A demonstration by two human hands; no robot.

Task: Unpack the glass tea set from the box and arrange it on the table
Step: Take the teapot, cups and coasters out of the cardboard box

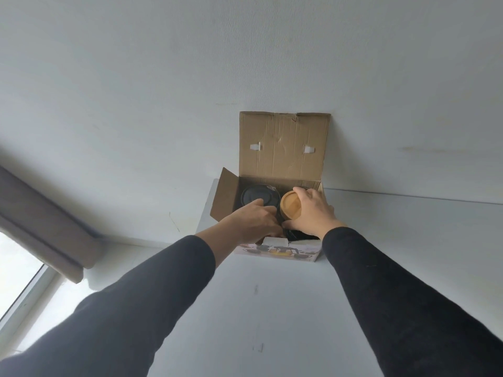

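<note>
An open cardboard box (283, 148) stands at the far side of the white table (272, 308), its lid flap raised against the wall. Inside on the left lies a dark round glass piece (251, 197). To its right sits a round bamboo lid (290, 207) on a dark item. My right hand (313, 210) curls around the bamboo lid from the right. My left hand (251, 220) reaches into the box beside it, fingers bent down among the dark pieces; what they touch is hidden.
The box's printed front panel (277, 251) faces me. A white wall rises behind the table. At the left are a grey curtain (46, 224) and a window (19, 270).
</note>
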